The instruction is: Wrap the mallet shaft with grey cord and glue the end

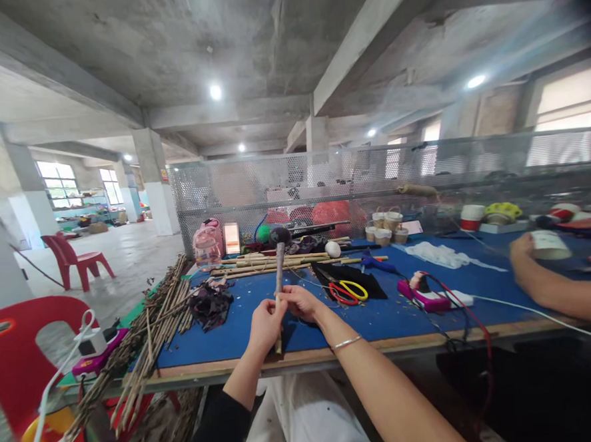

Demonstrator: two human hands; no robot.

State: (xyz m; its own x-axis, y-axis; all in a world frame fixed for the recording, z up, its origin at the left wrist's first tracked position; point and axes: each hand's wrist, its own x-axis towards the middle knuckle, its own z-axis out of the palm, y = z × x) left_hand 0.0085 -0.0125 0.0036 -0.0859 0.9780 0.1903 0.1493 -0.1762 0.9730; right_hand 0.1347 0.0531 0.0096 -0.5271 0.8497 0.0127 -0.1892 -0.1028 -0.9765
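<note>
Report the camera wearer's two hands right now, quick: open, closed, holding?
Left hand: closed, holding the slim tan-and-grey, wooden-looking stick.
Right hand: closed, on the same stick.

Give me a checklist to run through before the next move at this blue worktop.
1. Stick in grip: ok, the left hand and right hand are both on it.
2. Scissors away from the fingers: ok, they lie to the right of the stick, apart from both hands.
3. Blue glue gun cool: cannot tell, heat does not show.
4. Worktop free of scraps: not ok, small bits are scattered on it.
5. Co-worker's hand at a distance: ok, it is at the far right, holding a cup.
</note>
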